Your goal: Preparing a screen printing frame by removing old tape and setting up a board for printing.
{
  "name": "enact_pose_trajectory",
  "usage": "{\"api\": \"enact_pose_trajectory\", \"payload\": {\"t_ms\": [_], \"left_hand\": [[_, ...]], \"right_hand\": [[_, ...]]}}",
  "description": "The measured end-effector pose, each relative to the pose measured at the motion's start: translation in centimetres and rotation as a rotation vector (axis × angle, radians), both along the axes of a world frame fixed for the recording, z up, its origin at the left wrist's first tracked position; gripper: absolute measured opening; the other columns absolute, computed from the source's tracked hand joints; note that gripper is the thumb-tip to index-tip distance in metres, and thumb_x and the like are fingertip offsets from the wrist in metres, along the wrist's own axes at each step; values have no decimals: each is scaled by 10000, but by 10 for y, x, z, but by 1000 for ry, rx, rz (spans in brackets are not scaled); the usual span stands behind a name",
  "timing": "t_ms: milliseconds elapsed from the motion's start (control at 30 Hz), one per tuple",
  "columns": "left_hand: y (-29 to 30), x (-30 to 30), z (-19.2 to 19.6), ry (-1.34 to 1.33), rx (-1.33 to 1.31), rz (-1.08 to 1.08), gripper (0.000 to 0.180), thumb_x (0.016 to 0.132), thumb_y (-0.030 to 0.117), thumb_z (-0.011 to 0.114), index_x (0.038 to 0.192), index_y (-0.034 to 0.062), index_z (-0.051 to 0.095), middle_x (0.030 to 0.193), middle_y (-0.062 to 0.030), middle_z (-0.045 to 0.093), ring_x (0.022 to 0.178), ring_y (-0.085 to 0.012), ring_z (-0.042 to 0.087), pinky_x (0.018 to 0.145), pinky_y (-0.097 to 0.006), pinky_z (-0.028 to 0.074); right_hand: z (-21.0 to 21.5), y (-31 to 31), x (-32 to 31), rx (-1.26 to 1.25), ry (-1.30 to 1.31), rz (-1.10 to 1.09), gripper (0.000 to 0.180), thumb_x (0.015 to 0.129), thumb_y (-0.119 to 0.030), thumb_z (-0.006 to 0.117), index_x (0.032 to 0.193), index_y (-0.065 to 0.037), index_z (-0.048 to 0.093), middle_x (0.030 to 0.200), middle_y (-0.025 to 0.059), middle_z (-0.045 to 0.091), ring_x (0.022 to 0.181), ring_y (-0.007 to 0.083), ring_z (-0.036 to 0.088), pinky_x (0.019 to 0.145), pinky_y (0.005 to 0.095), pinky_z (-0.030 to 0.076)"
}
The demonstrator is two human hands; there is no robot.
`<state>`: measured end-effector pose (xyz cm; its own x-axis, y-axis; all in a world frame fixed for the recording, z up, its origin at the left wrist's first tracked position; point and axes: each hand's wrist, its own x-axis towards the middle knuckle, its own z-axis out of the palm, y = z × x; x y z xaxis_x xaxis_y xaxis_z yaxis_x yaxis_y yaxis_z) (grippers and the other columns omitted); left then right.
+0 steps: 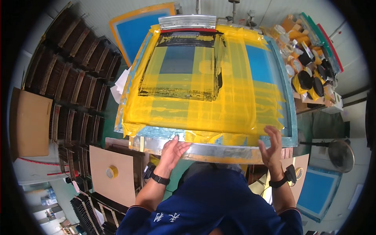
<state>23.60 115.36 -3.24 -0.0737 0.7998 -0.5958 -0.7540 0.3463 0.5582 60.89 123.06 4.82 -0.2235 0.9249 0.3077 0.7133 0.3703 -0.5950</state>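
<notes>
A screen printing frame (289, 113) lies in front of me, its mesh largely covered with yellow tape (235, 113). Black ink smears outline a rectangle around a dark window (177, 59) in the mesh. At the far end rests a squeegee (188, 22) with a metal holder and a red strip. My left hand (172, 152) is at the near rim, fingers stretched and thumb against the frame's edge. Over the near right corner, my right hand (271, 147) has its fingers raised and apart, holding nothing. Whether it touches the frame, I cannot tell.
Dark slotted racks (70, 78) fill the left side. Cluttered jars and ink tubs (303, 82) crowd a shelf at the far right. A fan (340, 156) stands to the right. Below the frame, a tape roll (112, 171) sits on a brown board (117, 190).
</notes>
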Motion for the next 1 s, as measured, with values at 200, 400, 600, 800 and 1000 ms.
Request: {"api": "enact_pose_trajectory", "payload": {"t_ms": [200, 400, 600, 800, 1000], "left_hand": [[2, 1, -10, 24, -55, -22, 322, 994, 302, 613, 979, -17, 576, 958, -215, 690, 975, -307, 705, 831, -355, 598], [-1, -1, -3, 102, -12, -43, 363, 980, 339, 632, 977, -23, 604, 943, -185, 700, 939, -280, 714, 785, -345, 597], [-3, -1, 6, 176, 6, -45, 389, 981, 365, 627, 966, -21, 668, 940, -150, 718, 885, -217, 713, 743, -308, 577], [-1, -2, 6, 193, 15, -93, 397, 986, 371, 618, 959, -22, 670, 921, -144, 725, 844, -189, 704, 736, -292, 564], [-2, -5, 2, 238, 35, -93, 417, 994, 371, 599, 943, -35, 677, 905, -169, 724, 825, -225, 717, 717, -298, 583]], "right_hand": [[-12, 6, -60, -16, 29, 412, 331, 679, -130, 832, 935, -54, 636, 925, 116, 608, 865, 324, 583, 726, 416, 483], [-13, 14, -142, 10, -54, 696, 337, 722, -186, 790, 1002, -70, 644, 971, 96, 582, 930, 293, 560, 814, 392, 471], [-6, 29, -179, 9, -36, 749, 345, 743, -160, 773, 1046, -62, 640, 1007, 111, 589, 944, 314, 559, 836, 415, 466], [1, 53, -176, -95, -93, 898, 255, 761, -135, 755, 982, -48, 661, 980, 108, 603, 939, 318, 563, 833, 408, 472], [8, 63, -183, -111, -179, 987, 133, 804, -107, 708, 898, -38, 645, 934, 122, 586, 916, 321, 556, 814, 416, 468]]}}
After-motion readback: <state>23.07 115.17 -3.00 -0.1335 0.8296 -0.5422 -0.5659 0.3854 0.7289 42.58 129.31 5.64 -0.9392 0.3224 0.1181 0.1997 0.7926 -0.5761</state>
